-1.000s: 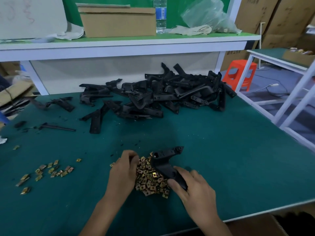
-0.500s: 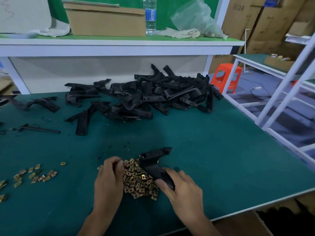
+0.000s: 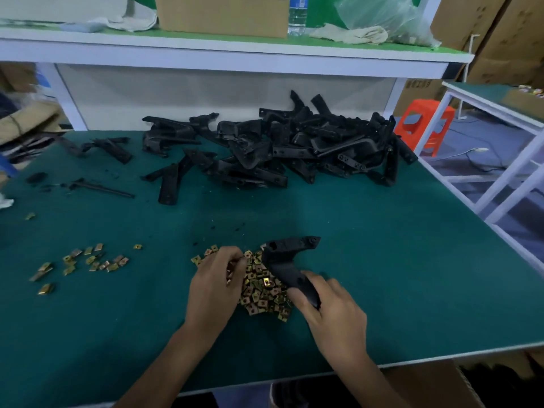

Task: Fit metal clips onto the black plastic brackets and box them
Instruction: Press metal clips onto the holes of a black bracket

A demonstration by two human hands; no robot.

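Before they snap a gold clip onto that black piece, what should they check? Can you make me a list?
1. Bracket held firmly: ok. The right hand grips the lower end of the black bracket.
2. Clip picked up: cannot tell. The left hand curls its fingers at the clip pile, hiding what they pinch.
3. Clips close by: ok. The clip pile lies between both hands.
4. More brackets waiting: ok. The bracket heap sits at the back of the table.
5. Box ready: cannot tell. Only some cardboard shows under the table's near edge.
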